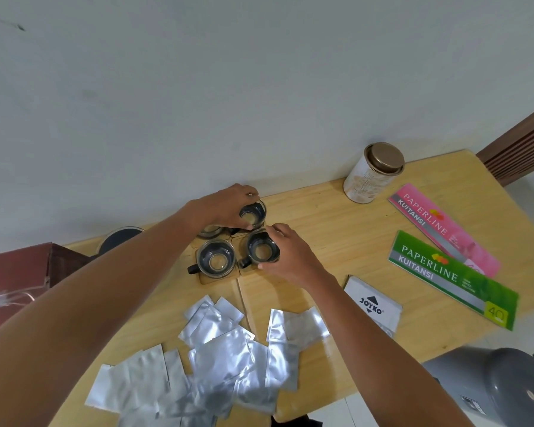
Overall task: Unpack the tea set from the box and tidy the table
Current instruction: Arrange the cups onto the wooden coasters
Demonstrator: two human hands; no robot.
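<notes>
Four glass teacups are grouped on wooden coasters near the back edge of the wooden counter (336,217), close to the wall. The far-right cup (253,214) is gripped at its rim by the left hand (225,208), whose fingers and thumb are curled round it. The near-right cup (262,250) is gripped the same way by the right hand (293,257), thumb at its near side and fingers at its far rim. A third cup (215,262) with a dark handle is seen just left of it, untouched, on its coaster (206,278). The fourth cup (210,231) is mostly hidden under the left wrist. A dark red box (22,269) is seen at the left edge, with a round dark lid (121,238) beside it. Silver foil sachets (210,349) are scattered on the near part of the counter. To the right are found a white tin (370,174) with a bronze cap, a pink receipt book (441,226), a green receipt book (453,278) and a white Joyko box (372,303). A grey appliance (506,386) is seen at the lower right.
</notes>
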